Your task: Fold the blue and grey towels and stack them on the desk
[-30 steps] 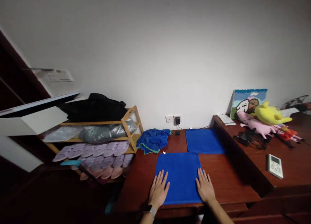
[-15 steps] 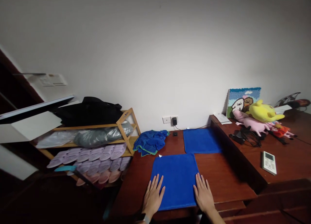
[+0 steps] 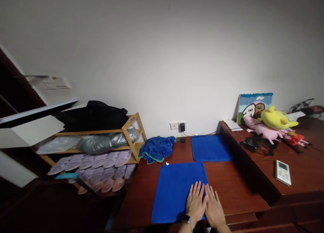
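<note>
Head view: from where I stand, a flat blue cloth (image 3: 172, 191) lies on the brown table (image 3: 238, 184), and the person's left hand (image 3: 196, 201) rests flat on the right part of it, stretched out and gripping nothing. Close beside it, the right hand (image 3: 214, 207) lies flat at the cloth's right edge, also not squeezing anything. Behind the flat blue cloth, a crumpled blue cloth (image 3: 157, 149) sits to the left and a smooth blue cloth (image 3: 210, 148) to the right, and well to its right is a white gadget (image 3: 282, 172) with buttons.
</note>
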A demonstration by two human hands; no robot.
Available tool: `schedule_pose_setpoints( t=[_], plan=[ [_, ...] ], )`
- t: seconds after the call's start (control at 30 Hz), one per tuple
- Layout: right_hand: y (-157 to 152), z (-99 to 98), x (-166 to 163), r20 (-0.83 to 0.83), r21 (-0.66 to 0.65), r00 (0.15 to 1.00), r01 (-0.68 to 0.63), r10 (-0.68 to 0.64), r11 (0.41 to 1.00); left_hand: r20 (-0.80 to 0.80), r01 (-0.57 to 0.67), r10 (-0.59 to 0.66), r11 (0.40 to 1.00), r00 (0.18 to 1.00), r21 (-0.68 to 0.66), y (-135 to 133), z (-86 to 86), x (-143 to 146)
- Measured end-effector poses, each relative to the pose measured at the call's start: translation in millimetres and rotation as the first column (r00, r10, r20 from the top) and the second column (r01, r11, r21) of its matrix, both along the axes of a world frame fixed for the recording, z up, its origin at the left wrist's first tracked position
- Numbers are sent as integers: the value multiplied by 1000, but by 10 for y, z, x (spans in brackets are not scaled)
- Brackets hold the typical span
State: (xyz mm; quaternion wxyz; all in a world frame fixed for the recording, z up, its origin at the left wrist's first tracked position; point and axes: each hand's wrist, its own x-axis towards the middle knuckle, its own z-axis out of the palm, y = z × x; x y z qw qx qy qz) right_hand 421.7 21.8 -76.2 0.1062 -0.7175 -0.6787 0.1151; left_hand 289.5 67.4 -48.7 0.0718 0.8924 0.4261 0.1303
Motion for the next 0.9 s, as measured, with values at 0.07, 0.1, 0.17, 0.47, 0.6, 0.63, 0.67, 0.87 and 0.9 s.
schedule_pose_setpoints(
  t=[0.07, 0.1, 0.17, 0.47, 0.6, 0.63, 0.67, 0.87, 0.9],
  plan=[
    [4, 1, 0, 3, -2, 1000, 18, -18, 1000, -9, -61, 61, 998, 998, -4, 13, -58, -230],
    [6, 8, -3, 3, -2, 1000, 29, -29, 1000, -20, -110, 110, 994, 994, 1, 21, -81, -423],
    [8, 25, -12, 4, 2, 999, 43, -43, 999, -54, -235, 235, 972, 971, 14, 31, -106, -886],
    [19, 2, -29, 48, -45, 997, 68, -66, 997, -102, -507, 513, 858, 852, 75, -1, -212, -2012],
    [234, 161, -14, 44, -44, 996, 76, -74, 996, -93, -502, 510, 860, 855, 91, 7, -259, -1977],
    [301, 206, -13, 43, -39, 997, 73, -71, 997, -94, -502, 509, 860, 855, 95, 7, -262, -1970],
    [363, 243, -14, 46, -43, 997, 68, -66, 997, -95, -501, 510, 860, 855, 99, 6, -266, -1969],
    [489, 212, -24, 57, -80, 997, 56, -52, 995, -124, -488, 502, 864, 856, 128, -44, -261, -2053],
    [481, 192, -26, 57, -79, 997, 55, -51, 995, -130, -487, 502, 864, 855, 129, -49, -234, -2044]
  ],
)
